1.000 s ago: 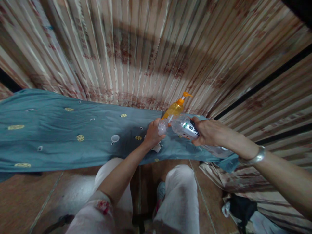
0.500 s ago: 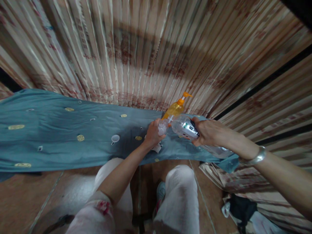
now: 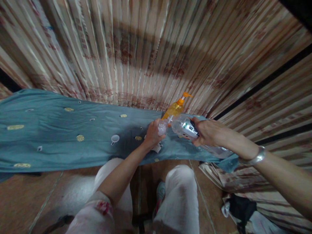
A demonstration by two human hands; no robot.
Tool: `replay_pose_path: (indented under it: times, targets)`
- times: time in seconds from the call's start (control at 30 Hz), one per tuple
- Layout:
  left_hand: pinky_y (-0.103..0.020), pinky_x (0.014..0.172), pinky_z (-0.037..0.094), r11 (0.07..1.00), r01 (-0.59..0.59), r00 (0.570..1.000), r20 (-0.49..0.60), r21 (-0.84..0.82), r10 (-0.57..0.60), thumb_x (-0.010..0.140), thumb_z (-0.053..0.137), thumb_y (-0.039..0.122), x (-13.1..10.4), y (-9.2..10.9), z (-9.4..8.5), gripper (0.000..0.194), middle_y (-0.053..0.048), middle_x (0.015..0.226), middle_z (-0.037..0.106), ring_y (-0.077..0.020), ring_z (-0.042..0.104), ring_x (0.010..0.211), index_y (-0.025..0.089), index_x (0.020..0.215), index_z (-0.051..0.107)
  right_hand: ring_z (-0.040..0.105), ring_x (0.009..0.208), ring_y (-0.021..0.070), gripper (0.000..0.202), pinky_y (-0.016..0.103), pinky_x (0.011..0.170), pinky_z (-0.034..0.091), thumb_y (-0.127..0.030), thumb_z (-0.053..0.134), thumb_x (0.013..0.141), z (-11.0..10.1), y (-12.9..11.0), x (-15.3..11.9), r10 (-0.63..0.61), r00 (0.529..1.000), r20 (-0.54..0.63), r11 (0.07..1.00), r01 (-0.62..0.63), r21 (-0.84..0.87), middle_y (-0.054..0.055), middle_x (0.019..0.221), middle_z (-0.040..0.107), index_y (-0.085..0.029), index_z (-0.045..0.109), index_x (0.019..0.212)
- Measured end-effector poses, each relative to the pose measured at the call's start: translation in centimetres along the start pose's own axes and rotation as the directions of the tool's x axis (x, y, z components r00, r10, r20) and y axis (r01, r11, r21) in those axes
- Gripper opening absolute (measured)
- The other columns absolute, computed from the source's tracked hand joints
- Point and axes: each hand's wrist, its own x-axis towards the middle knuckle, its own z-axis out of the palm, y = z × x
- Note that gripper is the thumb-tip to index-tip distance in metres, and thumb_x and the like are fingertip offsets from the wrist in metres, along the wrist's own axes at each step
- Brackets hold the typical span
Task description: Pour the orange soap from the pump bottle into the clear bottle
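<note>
My left hand (image 3: 152, 134) is closed around a small clear plastic bottle (image 3: 162, 127), its mouth turned to the right. My right hand (image 3: 208, 132) grips a large clear plastic bottle (image 3: 179, 124) with a silver label. This one lies tilted, its neck pointing left at the small bottle's mouth; whether the two touch, I cannot tell. Just behind them stands a pump bottle (image 3: 173, 110) of yellow-orange liquid with an orange pump top, its lower part hidden. Below my left hand a white object (image 3: 157, 148) shows in part, too covered to name.
A blue-green cloth with printed pineapples (image 3: 97, 130) covers the long narrow surface. Pleated curtains (image 3: 136, 58) hang behind it and to the right, where dark bars (image 3: 268, 81) cross. Dark and light fabric (image 3: 242, 208) lies on the tiled floor (image 3: 46, 191) at lower right.
</note>
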Motion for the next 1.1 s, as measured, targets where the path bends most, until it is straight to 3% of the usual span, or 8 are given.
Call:
replay_pose_path:
  times: [0.2, 0.43, 1.1]
  targets:
    - [-0.043, 0.097, 0.045, 1.000, -0.013, 1.000, -0.011, -0.007, 0.013, 0.061, 0.074, 0.014, -0.05, -0.24, 0.08, 0.075, -0.010, 0.121, 0.057, -0.0281, 0.056, 0.113, 0.021, 0.127, 0.039, 0.067, 0.072, 0.0273, 0.056, 0.029, 0.053, 0.033, -0.045, 0.062, 0.071, -0.09, -0.07, 0.01, 0.011, 1.000, 0.001, 1.000, -0.011, -0.010, 0.011, 0.076, 0.068, -0.011, 0.050, 0.114]
    - [-0.042, 0.098, 0.046, 1.000, 0.000, 1.000, -0.006, -0.014, 0.000, 0.059, 0.074, 0.011, 0.04, 0.08, -0.08, 0.073, -0.012, 0.121, 0.058, -0.0290, 0.056, 0.114, 0.017, 0.124, 0.042, 0.067, 0.073, 0.0276, 0.059, 0.030, 0.053, 0.034, -0.045, 0.061, 0.072, -0.16, -0.14, -0.02, 0.015, 1.000, 0.009, 1.000, -0.015, -0.019, 0.012, 0.078, 0.069, -0.010, 0.048, 0.118]
    - [-0.043, 0.098, 0.045, 0.999, -0.007, 1.000, -0.012, -0.034, 0.006, 0.060, 0.075, 0.013, 0.02, -0.50, 0.34, 0.076, -0.012, 0.122, 0.056, -0.0292, 0.055, 0.115, 0.019, 0.127, 0.040, 0.068, 0.075, 0.0289, 0.059, 0.030, 0.054, 0.034, -0.045, 0.060, 0.072, -0.10, -0.15, 0.02, 0.019, 1.000, 0.015, 1.000, -0.019, -0.003, 0.013, 0.079, 0.069, -0.010, 0.047, 0.117]
